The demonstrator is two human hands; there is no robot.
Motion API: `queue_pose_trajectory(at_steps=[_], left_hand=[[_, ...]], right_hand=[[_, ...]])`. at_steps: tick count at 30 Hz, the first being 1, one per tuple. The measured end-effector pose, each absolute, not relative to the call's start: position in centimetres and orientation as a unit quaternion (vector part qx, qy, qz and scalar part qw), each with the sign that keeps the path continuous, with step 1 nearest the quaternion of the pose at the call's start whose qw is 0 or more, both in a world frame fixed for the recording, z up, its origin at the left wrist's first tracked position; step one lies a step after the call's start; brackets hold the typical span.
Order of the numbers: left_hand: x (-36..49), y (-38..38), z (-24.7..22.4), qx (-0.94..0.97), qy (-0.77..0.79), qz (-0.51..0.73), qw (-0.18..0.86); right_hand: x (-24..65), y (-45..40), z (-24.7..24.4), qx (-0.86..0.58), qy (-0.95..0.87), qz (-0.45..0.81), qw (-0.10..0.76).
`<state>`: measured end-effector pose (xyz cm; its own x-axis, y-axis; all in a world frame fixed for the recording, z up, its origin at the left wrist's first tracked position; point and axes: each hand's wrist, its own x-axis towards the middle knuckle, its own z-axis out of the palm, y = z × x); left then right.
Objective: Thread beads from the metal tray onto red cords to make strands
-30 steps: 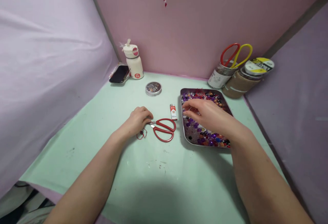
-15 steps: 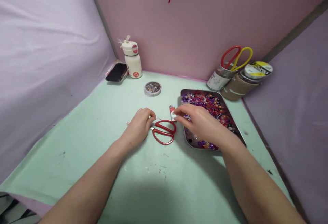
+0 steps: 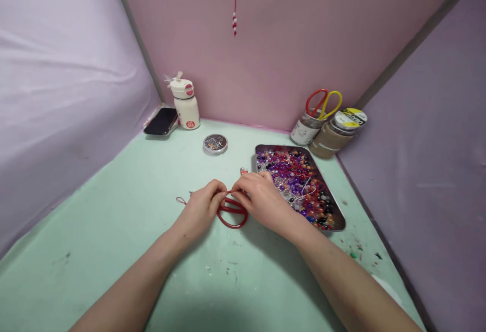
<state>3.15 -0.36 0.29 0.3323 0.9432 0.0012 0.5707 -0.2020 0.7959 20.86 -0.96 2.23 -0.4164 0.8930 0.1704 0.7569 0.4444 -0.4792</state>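
Note:
My left hand (image 3: pixel 203 205) is closed in a pinch on a thin red cord (image 3: pixel 181 200), whose looped end sticks out to the left of the hand. Fingertip to fingertip with it, my right hand (image 3: pixel 261 198) is pinched too; whatever it holds at the cord's end is too small and covered to name. Red-handled scissors (image 3: pixel 232 226) lie on the table just under both hands, their blades mostly hidden by the left one. Beside the right hand is a metal tray (image 3: pixel 339 215) full of purple, red, black and clear beads (image 3: pixel 292 175). A lighter (image 3: pixel 243 171) shows partly behind the right hand.
A round clear case (image 3: pixel 215 144) lies beyond the hands. Farther back stand a cream bottle (image 3: pixel 187 107) and a phone (image 3: pixel 161 121). At the back right are a jar with scissors (image 3: pixel 306 128) and a brown-wrapped jar (image 3: pixel 328 141). A beaded red string (image 3: pixel 235 21) hangs at the wall.
My right hand has moved left from the tray's edge and met my left fingertips over the scissors. The lighter is now mostly covered. The camera view has shifted a little.

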Motion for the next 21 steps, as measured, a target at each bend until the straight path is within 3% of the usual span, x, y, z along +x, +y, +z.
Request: queue_pose_trajectory(at_steps=[21], left_hand=[[3.40,-0.88,0.25,0.713,0.523,0.318,0.342]], right_hand=[[20.92,-0.86,2.86,-0.511,-0.812,0.200,0.197]])
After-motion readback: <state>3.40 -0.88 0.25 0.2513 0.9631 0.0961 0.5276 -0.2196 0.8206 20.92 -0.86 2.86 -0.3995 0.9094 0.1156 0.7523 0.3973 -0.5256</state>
